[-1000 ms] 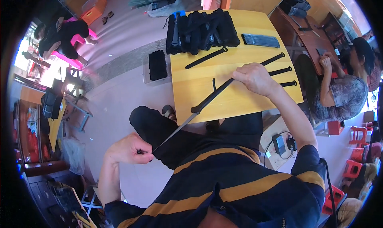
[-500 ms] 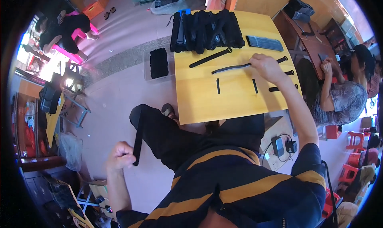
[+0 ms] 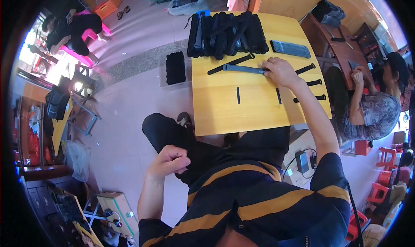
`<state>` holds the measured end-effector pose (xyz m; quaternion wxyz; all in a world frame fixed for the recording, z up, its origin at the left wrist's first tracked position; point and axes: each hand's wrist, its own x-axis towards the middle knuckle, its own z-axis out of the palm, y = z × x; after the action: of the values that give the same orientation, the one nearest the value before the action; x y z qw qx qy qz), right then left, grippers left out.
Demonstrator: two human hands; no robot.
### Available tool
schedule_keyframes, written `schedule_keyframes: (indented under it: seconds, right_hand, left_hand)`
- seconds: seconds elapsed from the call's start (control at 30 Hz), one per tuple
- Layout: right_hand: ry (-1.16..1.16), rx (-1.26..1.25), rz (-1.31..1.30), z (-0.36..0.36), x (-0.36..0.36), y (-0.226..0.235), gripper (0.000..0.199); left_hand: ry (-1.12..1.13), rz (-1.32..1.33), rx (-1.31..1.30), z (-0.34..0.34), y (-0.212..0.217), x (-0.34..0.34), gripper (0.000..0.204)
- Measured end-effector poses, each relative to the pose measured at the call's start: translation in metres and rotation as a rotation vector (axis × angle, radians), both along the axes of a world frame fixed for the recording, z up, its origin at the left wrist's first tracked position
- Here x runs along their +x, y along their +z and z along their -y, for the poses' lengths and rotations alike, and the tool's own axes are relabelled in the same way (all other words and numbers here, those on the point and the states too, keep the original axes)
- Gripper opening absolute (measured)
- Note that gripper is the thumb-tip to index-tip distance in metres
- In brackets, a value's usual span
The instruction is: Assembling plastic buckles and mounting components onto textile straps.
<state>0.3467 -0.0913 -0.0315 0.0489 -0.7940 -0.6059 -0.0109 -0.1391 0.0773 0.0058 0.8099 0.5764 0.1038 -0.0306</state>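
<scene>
The right hand (image 3: 281, 72) now rests further up the yellow bench (image 3: 225, 113), its fingers pressing the end of a long grey strap (image 3: 242, 68) that lies flat just below the pile of black straps (image 3: 225, 29). Half a second ago this strap lay lower and more tilted. The left hand (image 3: 170, 160) has risen to the black trouser knee (image 3: 173, 134) and is clenched; whether it holds something, I cannot tell.
</scene>
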Motion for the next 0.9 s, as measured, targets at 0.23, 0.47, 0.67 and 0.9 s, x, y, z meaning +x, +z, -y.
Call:
schedule_keyframes:
  seconds: [0.23,0.47,0.67,0.9]
  right_hand:
    - [-0.039,0.126,-0.119,0.003,-0.007,-0.013,0.022]
    - [-0.076,0.153,-0.146,0.009,-0.006,-0.018,0.022]
    - [-0.066,0.219,-0.049,0.010,0.000,-0.022,0.017]
    - [-0.079,0.340,-0.023,0.018,-0.008,-0.009,0.028]
  left_hand:
    - [-0.018,-0.056,0.048,0.015,0.008,0.049,0.043]
    - [-0.024,-0.135,0.089,0.018,0.005,0.059,0.039]
    - [-0.013,-0.166,0.116,0.024,0.006,0.065,0.038]
    - [-0.046,-0.091,0.238,0.037,0.024,0.085,0.037]
